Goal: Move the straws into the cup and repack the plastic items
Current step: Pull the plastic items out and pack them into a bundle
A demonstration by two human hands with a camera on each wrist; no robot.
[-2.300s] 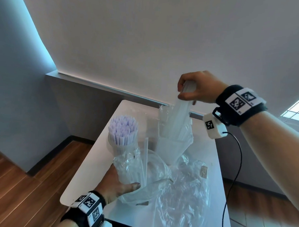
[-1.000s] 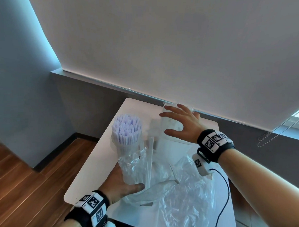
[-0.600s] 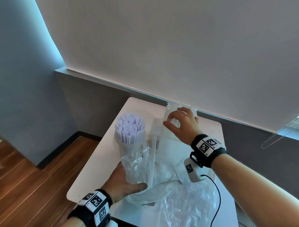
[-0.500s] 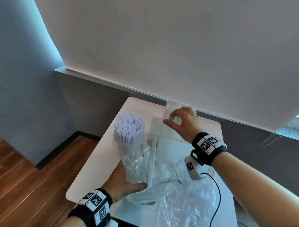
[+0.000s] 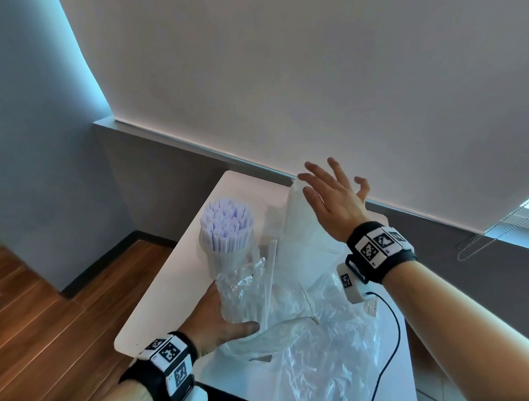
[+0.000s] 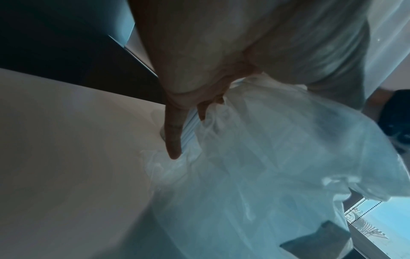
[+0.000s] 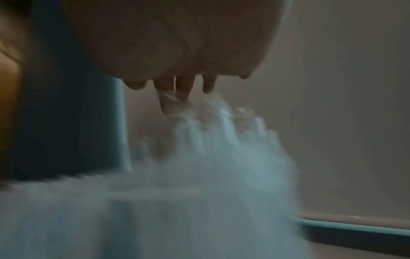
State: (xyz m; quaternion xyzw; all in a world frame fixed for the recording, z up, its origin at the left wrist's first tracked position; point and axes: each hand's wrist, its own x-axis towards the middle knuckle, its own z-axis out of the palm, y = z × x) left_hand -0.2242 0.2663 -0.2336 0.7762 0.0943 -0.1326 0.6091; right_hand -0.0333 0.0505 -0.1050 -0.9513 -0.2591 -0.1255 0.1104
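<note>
A bundle of pale lilac straws stands upright in a clear cup with crinkled plastic wrap round it. My left hand grips the cup's lower part from the left, thumb in front; in the left wrist view one finger lies along the wrap. A translucent plastic packet stands upright at the table's far end. My right hand hovers at its top with fingers spread and holds nothing. The right wrist view is blurred; there the fingertips are at the packet's top.
Loose clear plastic bags cover the near right of the small white table. A thin clear strip stands beside the cup. A black cable hangs from my right wrist. Wooden floor lies to the left, a wall just behind.
My right hand lowered the packet to the table's far end, pinched its top, and has now let go and spread its fingers. The left hand has kept its grip on the cup.
</note>
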